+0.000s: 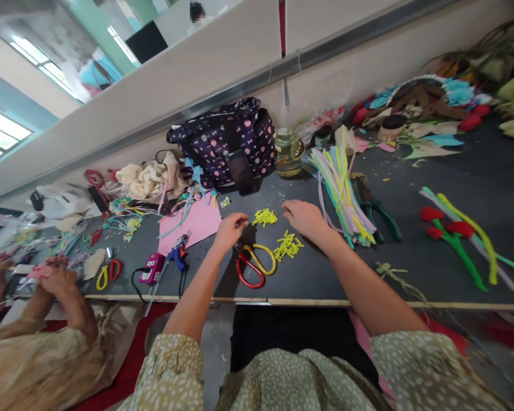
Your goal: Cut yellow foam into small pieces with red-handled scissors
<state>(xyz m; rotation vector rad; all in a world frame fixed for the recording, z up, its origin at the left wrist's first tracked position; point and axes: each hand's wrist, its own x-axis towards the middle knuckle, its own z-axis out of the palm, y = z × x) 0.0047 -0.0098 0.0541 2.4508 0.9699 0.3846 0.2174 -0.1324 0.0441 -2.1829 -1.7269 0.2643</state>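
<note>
Two small piles of yellow-green cut pieces lie on the dark table: the upper pile (264, 217) between my hands, the lower pile (288, 246) nearer the front edge. My left hand (233, 229) is left of the upper pile, its fingertips pressed together; what they hold, if anything, is too small to tell. Just below it rest scissors with one red and one yellow handle (257, 266). My right hand (302, 218) hovers at the right of the piles, palm down, fingers curved and a little apart, with nothing visible in it. Right of it lies a bundle of pastel fuzzy stems (340, 191).
Behind stand a patterned bag (227, 142), a phone (240, 171) and a glass jar (288, 153). Green-handled pliers (379, 214) and red fuzzy flowers (449, 228) lie right. Pink paper (192, 222) and a glue gun (179, 254) are left, beyond them another person's hands.
</note>
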